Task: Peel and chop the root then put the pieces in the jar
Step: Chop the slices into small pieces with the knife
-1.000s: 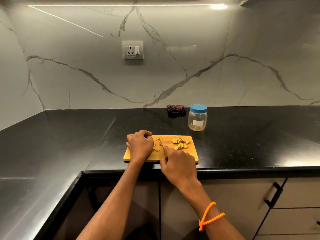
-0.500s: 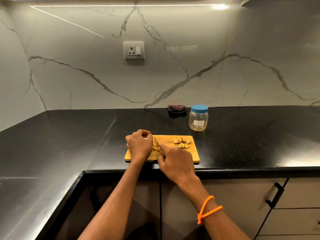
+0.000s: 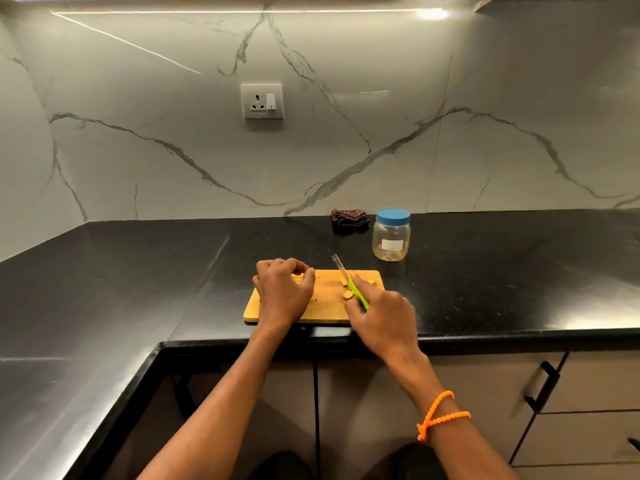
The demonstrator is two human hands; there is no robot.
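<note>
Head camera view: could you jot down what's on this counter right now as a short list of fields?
surface: black counter
board: wooden cutting board at the front edge
left hand: holds a piece of root at the board's left end
right hand: grips a green-handled knife, blade pointing away
slices: on the board's right side
jar: behind the board, blue lid on
cloth: left of the jar
</note>
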